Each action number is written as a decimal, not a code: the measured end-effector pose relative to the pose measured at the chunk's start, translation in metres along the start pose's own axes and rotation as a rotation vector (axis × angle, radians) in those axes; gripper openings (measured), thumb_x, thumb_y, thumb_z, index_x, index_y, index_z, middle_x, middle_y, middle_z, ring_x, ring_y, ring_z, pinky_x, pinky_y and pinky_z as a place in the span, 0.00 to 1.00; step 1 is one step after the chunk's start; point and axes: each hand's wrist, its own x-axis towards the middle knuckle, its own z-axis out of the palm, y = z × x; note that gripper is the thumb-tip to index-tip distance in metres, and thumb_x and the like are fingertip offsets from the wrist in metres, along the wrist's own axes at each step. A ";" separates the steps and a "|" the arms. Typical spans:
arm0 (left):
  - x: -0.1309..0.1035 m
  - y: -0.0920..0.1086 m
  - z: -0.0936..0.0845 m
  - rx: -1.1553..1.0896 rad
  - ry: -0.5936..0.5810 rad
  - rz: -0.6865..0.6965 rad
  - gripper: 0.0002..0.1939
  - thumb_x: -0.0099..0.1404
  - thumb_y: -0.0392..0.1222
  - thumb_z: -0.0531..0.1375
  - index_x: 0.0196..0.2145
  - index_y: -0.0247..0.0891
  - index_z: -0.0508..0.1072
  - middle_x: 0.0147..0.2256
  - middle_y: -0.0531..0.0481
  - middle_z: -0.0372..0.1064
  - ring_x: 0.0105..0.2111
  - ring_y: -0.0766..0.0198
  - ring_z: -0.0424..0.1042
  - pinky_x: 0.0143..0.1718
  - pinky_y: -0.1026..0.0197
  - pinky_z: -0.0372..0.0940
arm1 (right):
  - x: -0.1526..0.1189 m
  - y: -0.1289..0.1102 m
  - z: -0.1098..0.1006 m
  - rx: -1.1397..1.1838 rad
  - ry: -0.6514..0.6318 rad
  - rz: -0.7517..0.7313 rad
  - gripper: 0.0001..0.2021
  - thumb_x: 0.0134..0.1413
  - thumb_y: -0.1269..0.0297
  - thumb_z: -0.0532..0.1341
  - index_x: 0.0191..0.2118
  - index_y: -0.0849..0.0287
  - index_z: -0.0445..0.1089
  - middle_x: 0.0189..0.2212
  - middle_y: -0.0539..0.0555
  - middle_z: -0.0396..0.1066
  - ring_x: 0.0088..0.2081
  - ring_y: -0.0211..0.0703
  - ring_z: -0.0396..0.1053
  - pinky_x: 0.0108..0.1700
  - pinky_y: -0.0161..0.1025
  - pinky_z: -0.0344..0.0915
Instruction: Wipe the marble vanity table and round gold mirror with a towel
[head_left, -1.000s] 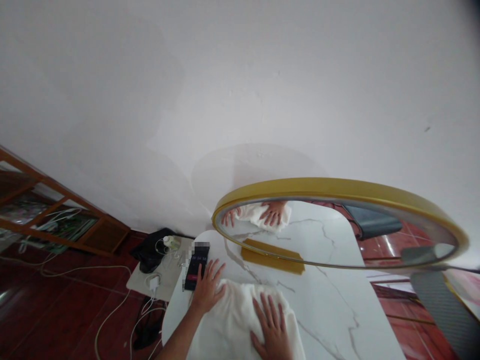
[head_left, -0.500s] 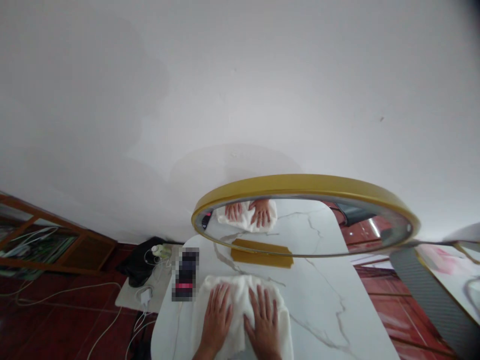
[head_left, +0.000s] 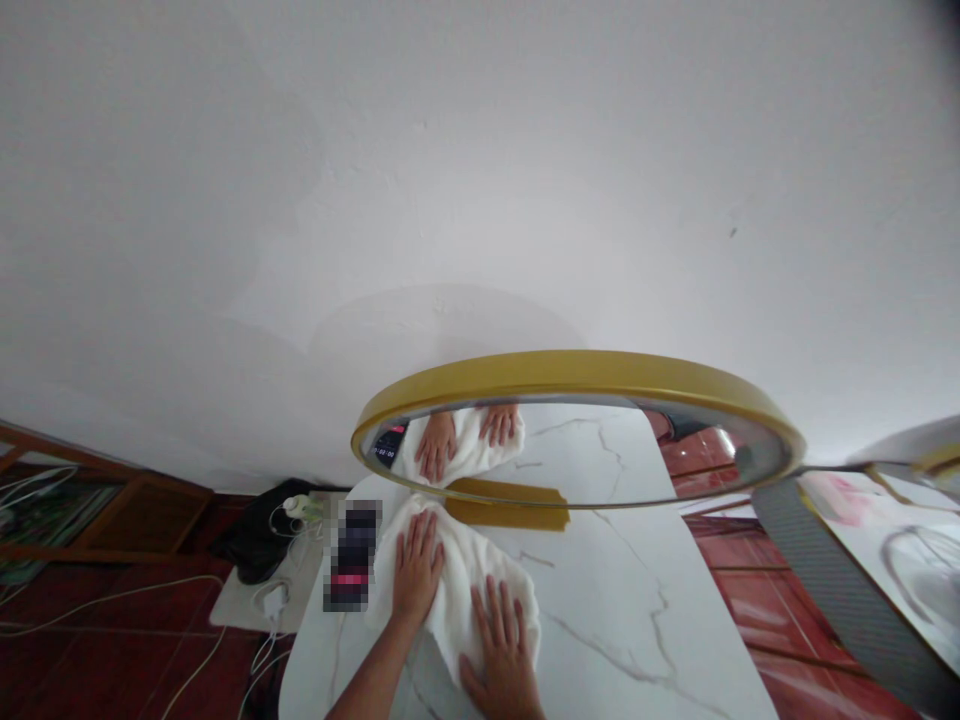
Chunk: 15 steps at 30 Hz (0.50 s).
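A white cloth (head_left: 469,565) lies spread at a slant on the white marbled tabletop (head_left: 622,620). My left hand (head_left: 418,570) rests flat on its upper left part, fingers stretched out, near the mirror's base. Lower and to the right, my right hand (head_left: 501,640) presses flat on the cloth with its fingers spread. Beyond them stands a round gold-framed mirror (head_left: 577,370) on a gold base (head_left: 510,505), and both hands and the cloth are reflected in it. A pixelated dark phone (head_left: 354,555) lies just left of the cloth.
Left of the table, a low pale surface (head_left: 247,600) holds a black bag (head_left: 259,535), a small bottle (head_left: 298,507) and white cables. A wooden shelf (head_left: 142,510) stands farther left. At the right is another white table (head_left: 892,540) with a grey ribbed panel.
My left hand has slid forward toward the mirror base, and the cloth has turned to a slant with it. My right hand sits slightly lower. The view has shifted a little.
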 end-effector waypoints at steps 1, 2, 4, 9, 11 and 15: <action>0.001 0.000 0.000 -0.011 -0.004 0.006 0.29 0.68 0.36 0.46 0.65 0.45 0.42 0.64 0.48 0.47 0.64 0.56 0.43 0.60 0.43 0.48 | 0.000 -0.001 0.000 -0.001 0.001 0.007 0.40 0.50 0.45 0.52 0.66 0.54 0.40 0.65 0.56 0.44 0.65 0.63 0.37 0.61 0.62 0.35; 0.000 0.001 -0.001 -0.025 -0.010 0.009 0.29 0.68 0.36 0.46 0.65 0.45 0.42 0.64 0.48 0.47 0.64 0.56 0.43 0.60 0.43 0.48 | -0.001 -0.001 0.000 -0.001 0.002 0.014 0.40 0.50 0.46 0.52 0.66 0.54 0.40 0.65 0.55 0.44 0.65 0.63 0.37 0.61 0.61 0.35; -0.004 0.004 -0.004 -0.062 -0.023 0.001 0.29 0.68 0.36 0.46 0.65 0.46 0.42 0.64 0.48 0.47 0.64 0.57 0.43 0.61 0.44 0.49 | -0.002 -0.001 0.000 -0.003 0.004 0.028 0.40 0.49 0.48 0.53 0.66 0.54 0.40 0.65 0.54 0.44 0.65 0.62 0.37 0.61 0.61 0.36; -0.025 0.028 -0.013 -0.181 -0.047 -0.047 0.29 0.68 0.37 0.45 0.65 0.44 0.44 0.64 0.50 0.46 0.64 0.53 0.44 0.61 0.44 0.52 | -0.019 0.022 0.001 -0.005 0.021 0.066 0.42 0.46 0.54 0.55 0.66 0.52 0.39 0.64 0.55 0.45 0.65 0.61 0.41 0.61 0.61 0.39; -0.039 0.043 -0.011 -0.226 -0.066 -0.033 0.28 0.68 0.39 0.45 0.65 0.42 0.47 0.65 0.49 0.45 0.63 0.50 0.46 0.61 0.45 0.54 | -0.028 0.039 0.001 0.012 0.023 0.067 0.41 0.48 0.54 0.55 0.66 0.52 0.37 0.64 0.55 0.46 0.64 0.61 0.44 0.60 0.61 0.43; -0.076 0.083 0.009 -0.333 -0.118 0.035 0.30 0.68 0.42 0.45 0.66 0.41 0.41 0.65 0.48 0.44 0.62 0.51 0.51 0.58 0.49 0.61 | -0.036 0.066 -0.003 0.113 0.020 -0.003 0.39 0.55 0.49 0.52 0.67 0.54 0.32 0.64 0.55 0.48 0.62 0.56 0.50 0.58 0.53 0.53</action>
